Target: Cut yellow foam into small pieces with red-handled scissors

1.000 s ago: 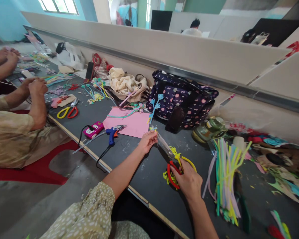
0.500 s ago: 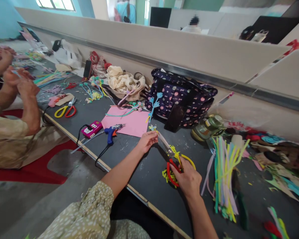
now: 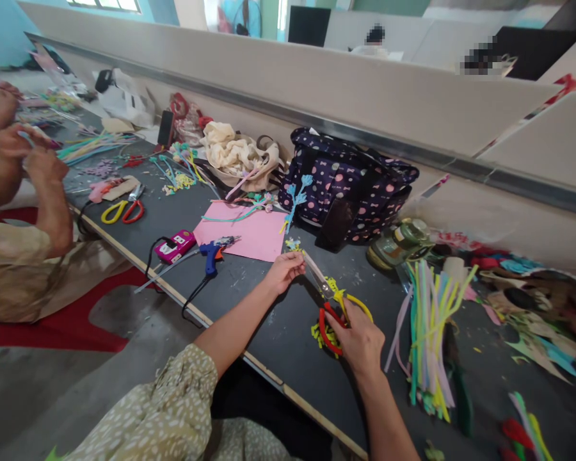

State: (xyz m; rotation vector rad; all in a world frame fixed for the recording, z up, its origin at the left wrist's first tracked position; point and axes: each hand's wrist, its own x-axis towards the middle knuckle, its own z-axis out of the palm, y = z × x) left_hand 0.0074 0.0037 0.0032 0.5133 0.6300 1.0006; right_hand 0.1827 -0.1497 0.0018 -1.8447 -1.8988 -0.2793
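My right hand [image 3: 363, 334] grips scissors [image 3: 322, 282] with one red and one yellow handle. Their blades point up and left, the tips close by the fingers of my left hand [image 3: 287, 271]. Thumb and fingertips of that hand are pinched together; what they hold is too small to make out. Small yellow pieces [image 3: 316, 331] lie under and around the scissors. Just beyond my left hand are a few pale blue and yellow bits [image 3: 294, 245]. A light-blue flower stem [image 3: 297, 200] stands up behind them, against a dark patterned bag [image 3: 350, 173].
A blue glue gun [image 3: 213, 253] and a magenta box [image 3: 175, 246] sit left of a pink sheet [image 3: 249, 234]. To the right are a green jar [image 3: 398, 243] and bundled fuzzy stems [image 3: 434, 333]. At far left, a co-worker's hands [image 3: 41, 157] are near another pair of scissors [image 3: 129, 208].
The view has shifted slightly. My hands and the scissors keep nearly the same position against each other.
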